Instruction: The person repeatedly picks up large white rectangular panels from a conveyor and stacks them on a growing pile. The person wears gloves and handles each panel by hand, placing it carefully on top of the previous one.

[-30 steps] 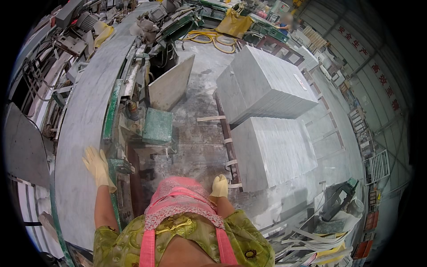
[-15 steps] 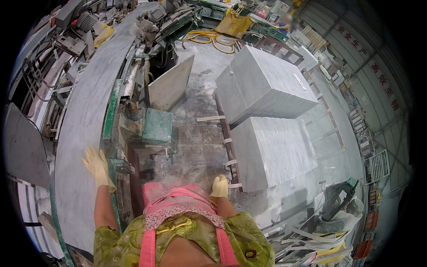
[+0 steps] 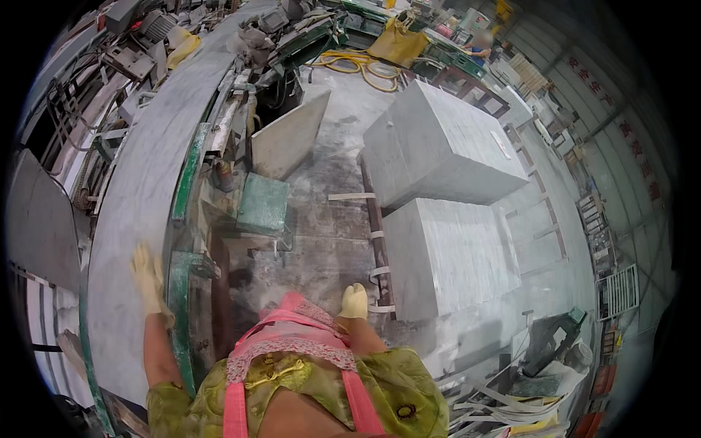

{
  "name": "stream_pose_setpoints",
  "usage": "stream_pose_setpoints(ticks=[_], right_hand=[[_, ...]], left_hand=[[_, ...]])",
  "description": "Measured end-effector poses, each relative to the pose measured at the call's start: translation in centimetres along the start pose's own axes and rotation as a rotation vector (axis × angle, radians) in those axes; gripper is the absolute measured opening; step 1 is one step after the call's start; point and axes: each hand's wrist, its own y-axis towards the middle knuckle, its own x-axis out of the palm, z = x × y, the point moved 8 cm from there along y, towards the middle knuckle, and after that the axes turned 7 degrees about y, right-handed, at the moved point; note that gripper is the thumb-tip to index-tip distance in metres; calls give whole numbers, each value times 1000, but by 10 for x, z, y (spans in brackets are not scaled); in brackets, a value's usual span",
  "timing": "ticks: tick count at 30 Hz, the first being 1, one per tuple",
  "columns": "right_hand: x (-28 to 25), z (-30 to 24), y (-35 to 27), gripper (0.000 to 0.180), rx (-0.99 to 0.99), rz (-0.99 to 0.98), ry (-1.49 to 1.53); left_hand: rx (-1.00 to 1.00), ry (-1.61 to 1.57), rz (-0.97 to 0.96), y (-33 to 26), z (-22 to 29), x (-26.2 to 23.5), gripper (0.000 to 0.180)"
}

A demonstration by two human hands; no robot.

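Note:
On a long grey stone slab point(image 3: 124, 343) at the left lies my left hand point(image 3: 148, 279), in a pale cream rubber glove, fingers stretched out and a little blurred. The slab runs away from me along a green machine bed point(image 3: 180, 292). My right hand point(image 3: 354, 301), gloved alike, hangs in front of my pink apron point(image 3: 296, 321) with its fingers drawn together; nothing shows in it. It is closest to the brown rail point(image 3: 377, 244) under a stack of grey slabs point(image 3: 453, 255). A second, taller stack point(image 3: 445, 142) stands behind that one.
A thin stone panel point(image 3: 290, 139) leans beside a green metal box point(image 3: 263, 204). Yellow hose point(image 3: 358, 64) coils on the floor farther off, near a yellow cloth point(image 3: 398, 42). Loose white straps point(image 3: 504, 409) and a dark machine point(image 3: 551, 339) lie at lower right. Another person works far back.
My left hand has slid slightly leftward on the slab. My right hand has shifted a little left, and the view has tilted slightly.

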Motion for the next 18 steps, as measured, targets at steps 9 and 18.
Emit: stream_pose_setpoints(ticks=[9, 18], right_hand=[[57, -53, 21, 34, -210, -118, 47], [69, -35, 41, 30, -26, -294, 299]], left_hand=[[-893, 505, -214, -217, -147, -115, 58], [-1529, 444, -194, -307, -161, -152, 87]])
